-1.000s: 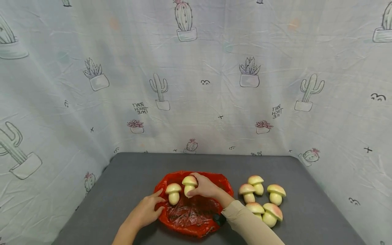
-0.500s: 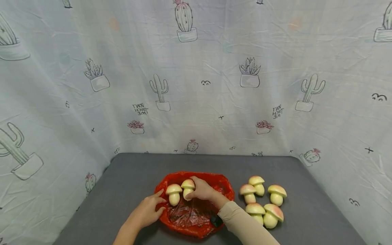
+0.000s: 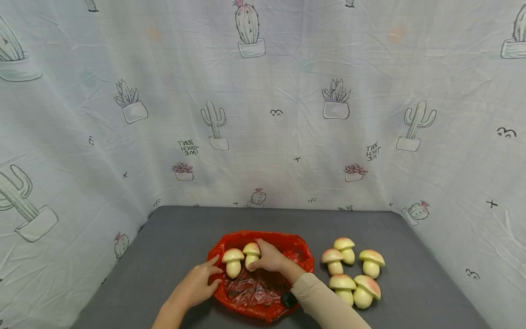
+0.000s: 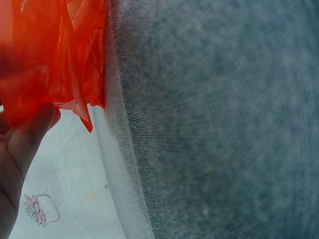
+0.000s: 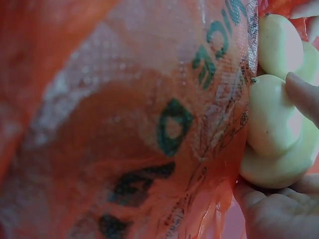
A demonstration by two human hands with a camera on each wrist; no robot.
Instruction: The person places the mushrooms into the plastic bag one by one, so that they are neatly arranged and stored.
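A toy mushroom (image 3: 251,257) with a pale stem and yellow-pink cap is held by my right hand (image 3: 272,257) inside an open red plastic bag (image 3: 255,292). Beside it in the bag lies a second mushroom (image 3: 233,263). Up close in the right wrist view, the thumb presses the stem of the held mushroom (image 5: 273,117) and fingers lie under its cap. My left hand (image 3: 196,282) is at the bag's left rim. The left wrist view shows its thumb and fingers pinching the bag's edge (image 4: 37,64); part of that hand is out of frame.
Several more mushrooms (image 3: 371,265) stand or lie in a group on the grey tabletop (image 3: 411,283), right of the bag. A cactus-print curtain (image 3: 287,137) hangs behind the table and along both sides. Dark green print shows on the bag (image 5: 174,127).
My right hand has moved slightly down and left, bringing its mushroom lower into the bag and nearer the other one. The left hand stays at the rim.
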